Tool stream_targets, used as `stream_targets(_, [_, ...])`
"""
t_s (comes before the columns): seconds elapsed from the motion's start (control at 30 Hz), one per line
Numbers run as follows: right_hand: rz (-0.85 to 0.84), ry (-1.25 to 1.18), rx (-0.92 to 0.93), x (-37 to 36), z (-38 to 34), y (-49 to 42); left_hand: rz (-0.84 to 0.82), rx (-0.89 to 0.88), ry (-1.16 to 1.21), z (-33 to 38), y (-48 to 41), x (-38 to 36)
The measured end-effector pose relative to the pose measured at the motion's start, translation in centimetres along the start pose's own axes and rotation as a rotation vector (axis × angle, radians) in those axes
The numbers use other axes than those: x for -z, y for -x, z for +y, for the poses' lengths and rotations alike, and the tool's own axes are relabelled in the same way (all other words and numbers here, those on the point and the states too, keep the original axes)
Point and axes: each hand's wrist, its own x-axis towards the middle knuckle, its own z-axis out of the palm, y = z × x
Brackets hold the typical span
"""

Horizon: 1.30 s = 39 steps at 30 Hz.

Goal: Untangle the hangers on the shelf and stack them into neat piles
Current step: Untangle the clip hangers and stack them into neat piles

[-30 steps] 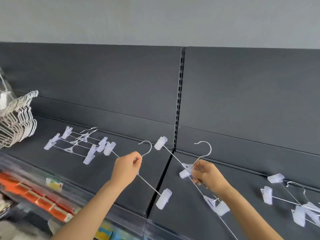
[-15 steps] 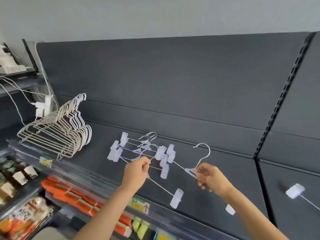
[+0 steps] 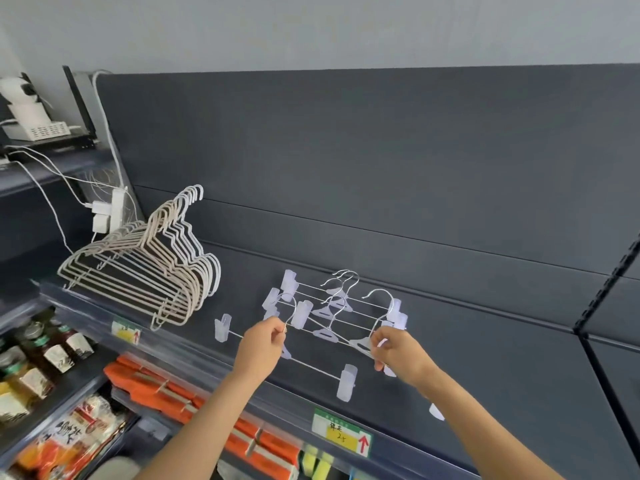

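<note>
1. Clear-plastic clips sit on both hangers in hand. The left hand (image 3: 261,346) pinches the first clip hanger (image 3: 346,382) by its wire hook, and the right hand (image 3: 401,353) pinches the second clip hanger (image 3: 360,345) at its neck.
2. Both hang over the dark shelf (image 3: 502,375), close by the clip-hanger pile (image 3: 332,308).
3. Likely step: adding freed hangers to that pile.
4. Next move: line up the hooks and lay each hanger flat without snagging the clips.

The shelf (image 3: 485,375) is painted dark slate grey. Silver wire and translucent pale lilac clips are seen on the clip hangers (image 3: 327,310); the stacked hangers (image 3: 138,268) are coloured beige and white, and the packets (image 3: 145,382) below orange.
</note>
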Motion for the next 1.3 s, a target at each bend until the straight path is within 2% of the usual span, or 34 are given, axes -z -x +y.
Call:
stream_targets(0.27, [-0.03, 0.138, 0.014, -3.3, -2.9, -3.4, -0.071, -0.035, 0.018, -1.6, -0.8, -0.1])
stream_targets(0.5, [-0.015, 0.216, 0.0, -3.9, -3.4, -5.1, -0.211, -0.054, -0.02, -3.0, -2.2, 0.7])
stream_targets(0.87, [0.055, 0.185, 0.02, -6.4, -3.2, -5.1, -0.165, -0.071, -0.023, -3.3, -3.2, -0.1])
stream_targets(0.97, [0.069, 0.24, 0.071, -6.2, -3.0, -4.3, -0.124, -0.069, -0.034, -3.2, -3.2, -0.7])
stream_targets(1.07, [0.134, 0.341, 0.134, -5.5, -1.5, -2.5, -0.08, -0.069, -0.044, -3.1, -2.9, -1.2])
stream_targets(1.13, [0.27, 0.414, 0.153, -4.8, 0.2, -1.0, -0.05, -0.08, -0.055, -2.9, -2.6, -1.7])
stream_targets(1.2, [0.403, 0.485, 0.108, -4.1, 2.0, 0.5, -0.024, -0.098, -0.073, -2.5, -2.2, -2.3])
stream_targets(1.3, [0.437, 0.488, 0.019, -3.9, 3.4, 1.8, 0.0, -0.136, -0.102, -1.9, -1.8, -3.3])
